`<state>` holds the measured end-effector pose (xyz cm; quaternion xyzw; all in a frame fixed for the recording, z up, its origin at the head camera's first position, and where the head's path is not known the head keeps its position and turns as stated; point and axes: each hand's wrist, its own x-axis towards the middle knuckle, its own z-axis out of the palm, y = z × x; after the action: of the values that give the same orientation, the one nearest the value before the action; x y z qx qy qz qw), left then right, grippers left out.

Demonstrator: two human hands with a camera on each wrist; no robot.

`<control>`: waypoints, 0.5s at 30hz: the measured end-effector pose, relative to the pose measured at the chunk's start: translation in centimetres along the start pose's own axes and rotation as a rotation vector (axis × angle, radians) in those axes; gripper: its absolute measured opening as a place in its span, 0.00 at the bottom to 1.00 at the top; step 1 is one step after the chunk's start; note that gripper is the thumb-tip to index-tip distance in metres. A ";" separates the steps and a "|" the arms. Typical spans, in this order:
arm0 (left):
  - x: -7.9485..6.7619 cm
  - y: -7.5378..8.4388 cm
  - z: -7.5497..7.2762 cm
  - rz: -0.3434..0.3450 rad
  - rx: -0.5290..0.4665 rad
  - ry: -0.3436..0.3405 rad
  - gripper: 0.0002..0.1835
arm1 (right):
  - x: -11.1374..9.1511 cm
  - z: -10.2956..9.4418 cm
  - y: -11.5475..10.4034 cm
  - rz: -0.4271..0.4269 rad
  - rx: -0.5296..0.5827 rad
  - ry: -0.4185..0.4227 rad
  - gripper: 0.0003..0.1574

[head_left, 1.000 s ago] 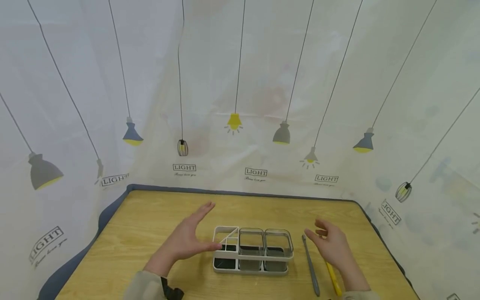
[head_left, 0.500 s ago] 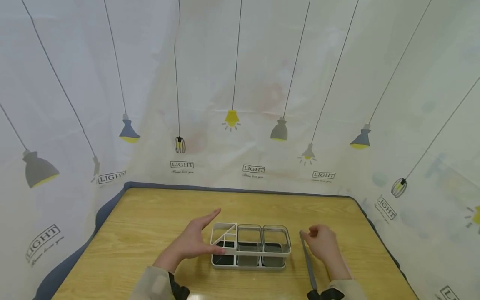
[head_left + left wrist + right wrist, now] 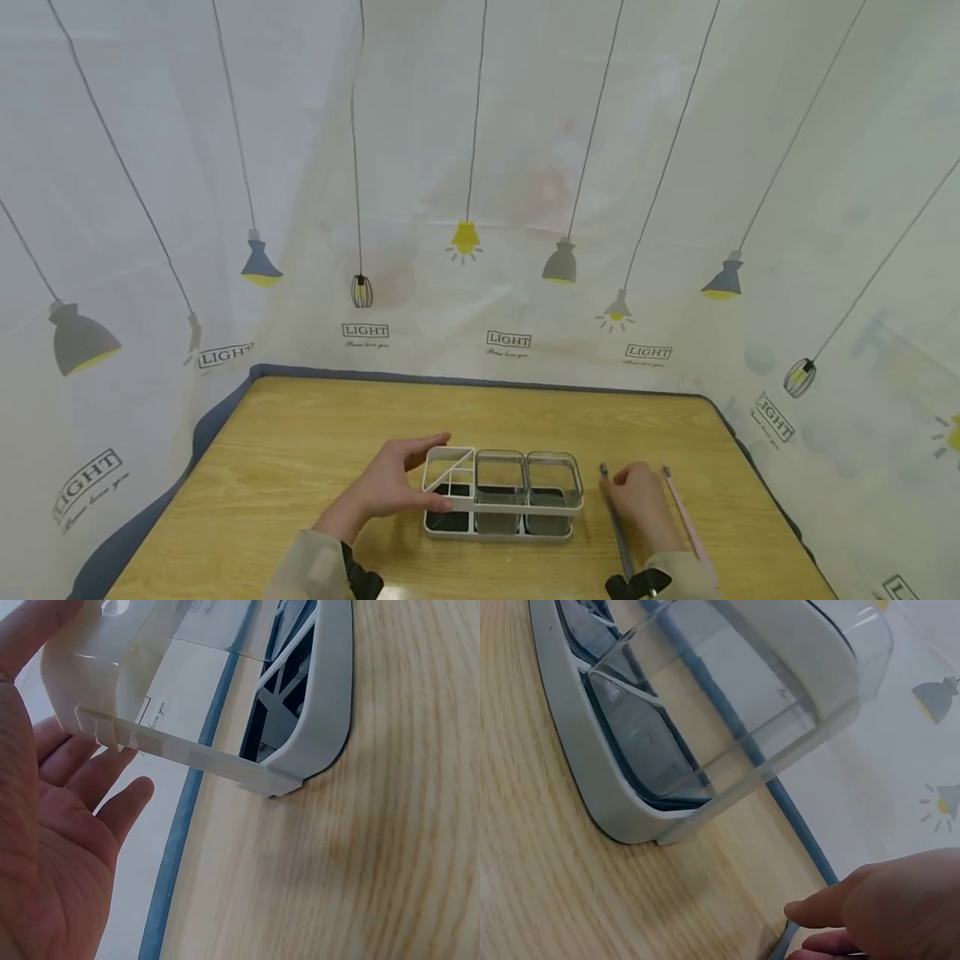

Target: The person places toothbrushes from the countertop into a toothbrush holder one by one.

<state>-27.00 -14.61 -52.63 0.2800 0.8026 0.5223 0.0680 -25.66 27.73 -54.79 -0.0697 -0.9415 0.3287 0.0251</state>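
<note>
A white two-tier toothbrush holder (image 3: 517, 507) stands upright at the middle of the table, with two clear square cups (image 3: 573, 477) in its middle and right places. My left hand (image 3: 384, 485) grips its left end, thumb on the front of the upper rim and fingers behind; the left wrist view shows the fingers around that rim. To the right of the holder, my right hand (image 3: 639, 504) pinches a grey toothbrush (image 3: 620, 537) near its upper end. Only a short piece of its grey handle (image 3: 781, 943) shows in the right wrist view.
A pink toothbrush (image 3: 684, 517) lies just right of the right hand, partly under the sleeve. The wooden table (image 3: 300, 417) ends at a blue edge, with a white curtain (image 3: 435, 167) printed with lamps behind and at the sides.
The left hand has closed in on the holder's left end. My right hand has come down and left onto the grey toothbrush. A pink toothbrush now shows; the yellow one is hidden.
</note>
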 end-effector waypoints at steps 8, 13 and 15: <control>0.0 -0.5 0.1 -0.005 -0.074 -0.004 0.48 | 0.3 1.0 0.5 0.060 -0.013 -0.013 0.16; 0.1 -0.7 0.2 -0.041 -0.142 -0.005 0.47 | 0.7 1.5 1.0 0.057 -0.040 -0.023 0.13; 0.2 -0.9 0.3 -0.057 -0.160 -0.003 0.47 | 0.8 1.7 1.1 0.048 -0.024 -0.022 0.16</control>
<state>-27.43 -14.55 -53.50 0.2514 0.7659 0.5822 0.1062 -26.50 27.71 -56.80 -0.0892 -0.9436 0.3188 0.0062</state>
